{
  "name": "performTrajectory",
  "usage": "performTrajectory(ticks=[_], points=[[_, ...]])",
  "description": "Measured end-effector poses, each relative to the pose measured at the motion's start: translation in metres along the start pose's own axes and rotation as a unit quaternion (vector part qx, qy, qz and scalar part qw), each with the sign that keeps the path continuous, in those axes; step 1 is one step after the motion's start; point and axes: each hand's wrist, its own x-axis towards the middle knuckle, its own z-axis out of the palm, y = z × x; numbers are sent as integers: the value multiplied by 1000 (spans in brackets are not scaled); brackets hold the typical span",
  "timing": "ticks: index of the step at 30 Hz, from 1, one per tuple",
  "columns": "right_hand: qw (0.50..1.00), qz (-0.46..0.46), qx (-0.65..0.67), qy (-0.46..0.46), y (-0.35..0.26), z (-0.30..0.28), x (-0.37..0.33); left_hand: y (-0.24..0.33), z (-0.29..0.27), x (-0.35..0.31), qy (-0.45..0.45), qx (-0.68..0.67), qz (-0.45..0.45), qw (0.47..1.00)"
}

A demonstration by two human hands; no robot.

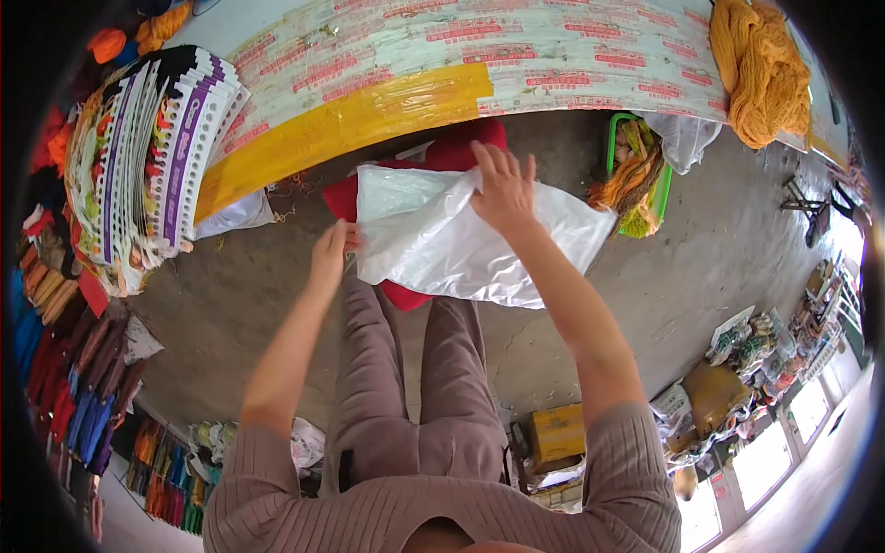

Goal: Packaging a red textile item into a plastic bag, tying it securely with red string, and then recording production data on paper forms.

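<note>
In front of my legs a white plastic bag (452,244) lies spread out and creased, its upper left part folded over. Red padded cloth (466,143) shows from beneath it at the far, left and near sides; what it belongs to is mostly hidden. At the bag's left edge, my left hand (332,253) has its fingers closed on the plastic. My right hand (505,194) rests on the bag's far side with fingers stretched and apart, palm down, touching the surface.
Beyond my hands runs a table (590,55) with a yellow-taped edge. It carries ring-holed thread cards (175,157) at left and orange yarn (761,74) at right. A green basket (666,189) of yarn stands below. Colored skeins (88,387) line the left; a yellow box (558,433) sits behind me.
</note>
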Motion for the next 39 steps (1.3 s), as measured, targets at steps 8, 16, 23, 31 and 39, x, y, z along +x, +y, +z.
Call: performTrajectory(ticks=[8, 16, 23, 31, 39], points=[[993, 61, 64, 79, -20, -33, -135, 26, 116, -73, -158, 453, 473, 739], [990, 98, 49, 85, 11, -6, -151, 31, 76, -29, 67, 255, 230, 937], [991, 94, 87, -27, 5, 61, -126, -51, 15, -21, 140, 98, 2, 985], [995, 30, 96, -4, -15, 42, -116, 16, 66, -35, 102, 480, 441, 751], [996, 56, 52, -48, 40, 100, -113, -44, 66, 68, 60, 627, 374, 681]])
